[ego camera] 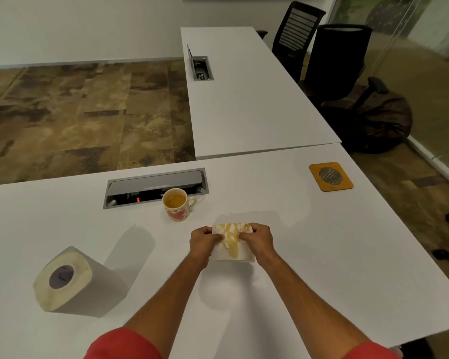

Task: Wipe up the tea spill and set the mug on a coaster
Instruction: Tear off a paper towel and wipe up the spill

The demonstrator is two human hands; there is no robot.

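Bench (296,255): smooth matt white laminate. Tissue (231,242): soft paper, tea-stained. Mug (178,207): glossy ceramic. Coaster (331,176): matt, mesh centre. Roll (70,281): paper.

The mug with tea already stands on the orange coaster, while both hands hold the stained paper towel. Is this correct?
Not quite. In the head view the mug stands on the bare table, apart from the orange coaster. Both hands, left and right, do hold the stained paper towel.

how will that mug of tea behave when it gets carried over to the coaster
The mug looks fairly full of tea, so it will probably slosh if moved fast. It looks ceramic, so likely rigid and breakable if dropped. Its handle, which points right, toward the coaster, should give a steady grip.
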